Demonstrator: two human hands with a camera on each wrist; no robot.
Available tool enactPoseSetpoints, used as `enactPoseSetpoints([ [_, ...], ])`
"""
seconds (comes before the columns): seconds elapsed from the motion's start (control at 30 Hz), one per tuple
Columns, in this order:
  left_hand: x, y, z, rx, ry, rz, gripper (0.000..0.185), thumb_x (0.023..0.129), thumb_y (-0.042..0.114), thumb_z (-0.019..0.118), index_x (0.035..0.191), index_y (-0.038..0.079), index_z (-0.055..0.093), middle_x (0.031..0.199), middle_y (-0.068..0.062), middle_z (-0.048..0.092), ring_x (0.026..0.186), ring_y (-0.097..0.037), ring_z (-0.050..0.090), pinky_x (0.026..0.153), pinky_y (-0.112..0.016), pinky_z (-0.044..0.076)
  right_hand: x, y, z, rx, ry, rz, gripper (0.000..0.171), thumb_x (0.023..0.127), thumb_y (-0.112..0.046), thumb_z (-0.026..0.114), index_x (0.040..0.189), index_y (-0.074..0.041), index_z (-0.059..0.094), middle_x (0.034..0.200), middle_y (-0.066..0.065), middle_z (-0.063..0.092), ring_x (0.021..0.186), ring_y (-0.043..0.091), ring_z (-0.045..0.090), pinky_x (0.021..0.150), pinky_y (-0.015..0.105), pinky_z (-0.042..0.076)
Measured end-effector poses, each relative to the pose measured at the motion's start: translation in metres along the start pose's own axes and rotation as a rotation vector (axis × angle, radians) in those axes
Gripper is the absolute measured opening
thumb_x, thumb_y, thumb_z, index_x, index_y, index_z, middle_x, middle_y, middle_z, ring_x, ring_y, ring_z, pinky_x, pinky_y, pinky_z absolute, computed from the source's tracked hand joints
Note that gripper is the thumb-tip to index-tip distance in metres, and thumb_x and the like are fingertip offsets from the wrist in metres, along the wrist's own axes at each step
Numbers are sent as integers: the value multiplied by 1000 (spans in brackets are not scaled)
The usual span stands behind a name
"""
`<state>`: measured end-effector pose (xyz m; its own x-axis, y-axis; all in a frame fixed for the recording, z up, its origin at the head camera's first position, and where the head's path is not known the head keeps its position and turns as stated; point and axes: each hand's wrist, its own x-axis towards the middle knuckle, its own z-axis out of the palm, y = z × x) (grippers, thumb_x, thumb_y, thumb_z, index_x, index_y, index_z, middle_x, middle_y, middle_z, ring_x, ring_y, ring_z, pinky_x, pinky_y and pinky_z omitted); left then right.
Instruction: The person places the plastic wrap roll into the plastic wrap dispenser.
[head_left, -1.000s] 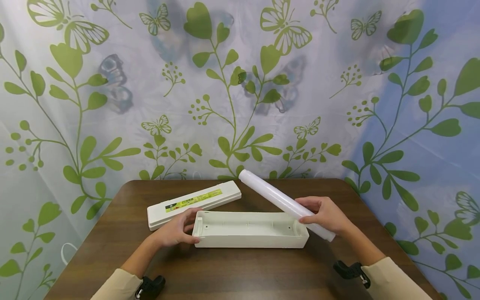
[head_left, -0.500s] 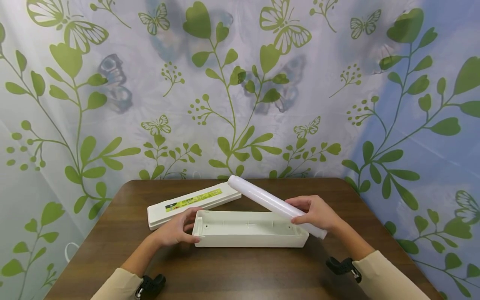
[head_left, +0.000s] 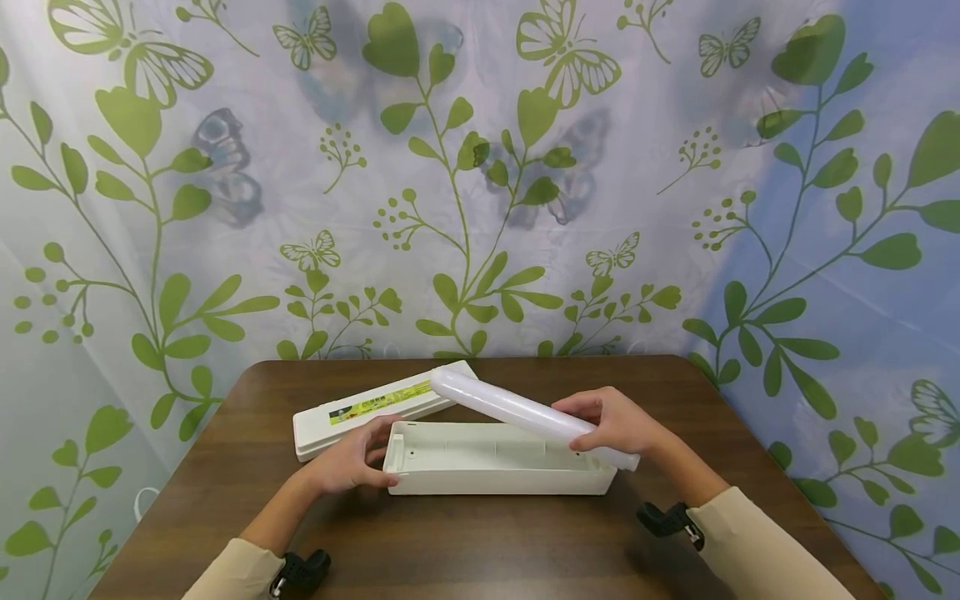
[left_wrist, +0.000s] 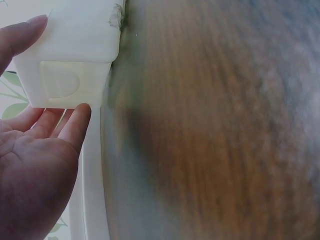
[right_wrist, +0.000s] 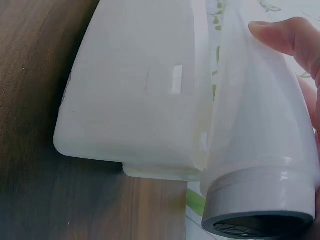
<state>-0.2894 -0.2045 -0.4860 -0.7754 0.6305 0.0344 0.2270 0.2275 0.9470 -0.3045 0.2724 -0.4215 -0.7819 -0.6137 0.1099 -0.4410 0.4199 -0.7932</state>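
A long white plastic box point(head_left: 498, 482) without its cover stands lengthwise on the table. My left hand point(head_left: 352, 462) holds its left end, thumb at the front corner and fingers at the back; the left wrist view shows the box's end wall point(left_wrist: 60, 82) between them. My right hand point(head_left: 615, 421) grips a roll of cling film point(head_left: 502, 404) near its right end. The roll slants over the box, its far end up and to the left, overlapping the lid, its near end past the box's right wall. Up close, the roll's hollow core point(right_wrist: 260, 225) faces the right wrist camera.
Behind the box to the left lies the long white lid point(head_left: 322, 429) with a green and yellow label point(head_left: 375, 402). The brown wooden table point(head_left: 480, 550) reaches back to a curtain point(head_left: 480, 208) printed with leaves and butterflies.
My right hand has moved left with the roll, bringing it further over the box. The roll's far end has come down and left across the lid. My left hand and the box stay put.
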Motion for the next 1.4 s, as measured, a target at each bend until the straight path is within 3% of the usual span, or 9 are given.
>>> enactPoseSetpoints([
  [0.33,-1,-2,-2,21,2,-6,97,84,9,84,157,-5,21,157,-28,34,147,-49,34,104,-24,52,10,-2,-1,30,-44,-33,52,81,-8,85,130,-3,69,124,17,72,98,18,72,82,28,61],
  [0.6,-2,0,-2,15,10,-25,99,82,10,85,157,-3,23,158,-24,35,148,-46,35,105,-23,51,17,1,-1,25,-76,-31,51,80,-15,88,128,-10,72,125,10,73,100,16,73,83,29,61],
  [0.83,-1,0,-2,-1,-3,-13,98,82,10,85,157,-2,23,159,-27,34,147,-48,35,105,-26,52,23,1,2,25,-100,-61,49,80,-14,88,126,-7,72,122,12,74,99,15,73,81,29,62],
  [1.07,-1,0,-3,-6,-7,-3,95,83,10,85,157,5,26,160,-25,33,147,-47,36,104,-26,52,30,0,4,63,-137,-59,51,79,-14,89,127,-8,72,124,10,74,107,16,72,88,27,60],
  [1.4,1,0,-2,32,10,21,95,83,11,85,156,-1,26,156,-26,38,146,-49,37,109,-36,50,37,1,8,63,-180,-60,46,80,-11,88,124,-12,73,117,7,76,99,20,71,85,30,60],
])
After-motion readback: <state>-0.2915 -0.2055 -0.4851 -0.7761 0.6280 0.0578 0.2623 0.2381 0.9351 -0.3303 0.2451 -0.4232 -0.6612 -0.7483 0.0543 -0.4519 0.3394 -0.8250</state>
